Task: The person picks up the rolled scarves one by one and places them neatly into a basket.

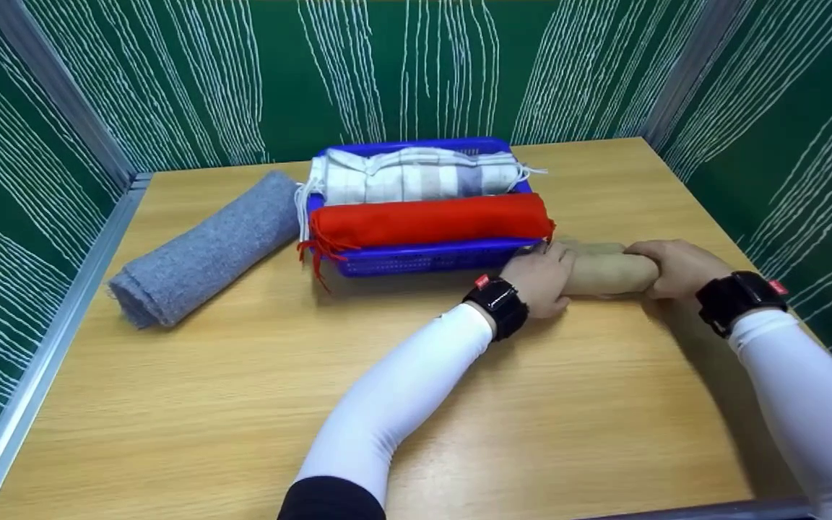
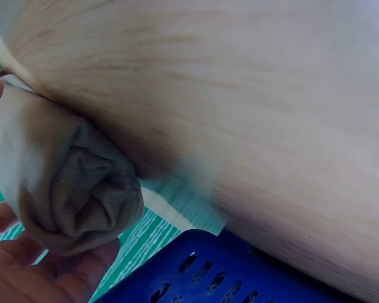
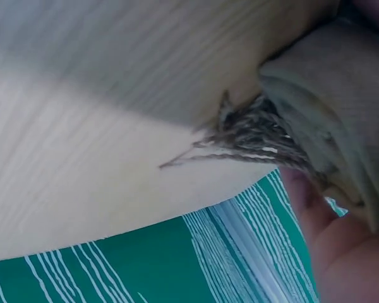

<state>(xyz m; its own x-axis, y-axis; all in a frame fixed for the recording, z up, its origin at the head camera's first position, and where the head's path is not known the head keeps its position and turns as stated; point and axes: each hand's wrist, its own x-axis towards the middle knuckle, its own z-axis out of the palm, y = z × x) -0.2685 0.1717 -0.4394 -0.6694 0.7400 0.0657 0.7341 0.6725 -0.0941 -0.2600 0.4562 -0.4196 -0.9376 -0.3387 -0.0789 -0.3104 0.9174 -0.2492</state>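
Note:
A rolled beige scarf (image 1: pixel 609 274) lies across the right part of the table, beside the front right corner of the blue basket (image 1: pixel 445 261). My left hand (image 1: pixel 540 282) grips its left end, where the left wrist view shows the coiled folds (image 2: pixel 91 196). At the other end, my right hand (image 1: pixel 685 270) holds the roll between thumb and fingers. Dark twisted fringe (image 3: pixel 259 136) sticks out there in the right wrist view. Inside the basket are a rolled red scarf (image 1: pixel 434 220) in front and a white checked scarf (image 1: pixel 409 177) behind it.
A grey rolled cloth (image 1: pixel 206 249) lies slantwise to the left of the basket, its upper end close to the basket's side. Green panels (image 1: pixel 452 72) with white streaks enclose the wooden table (image 1: pixel 243 404) at the back and sides.

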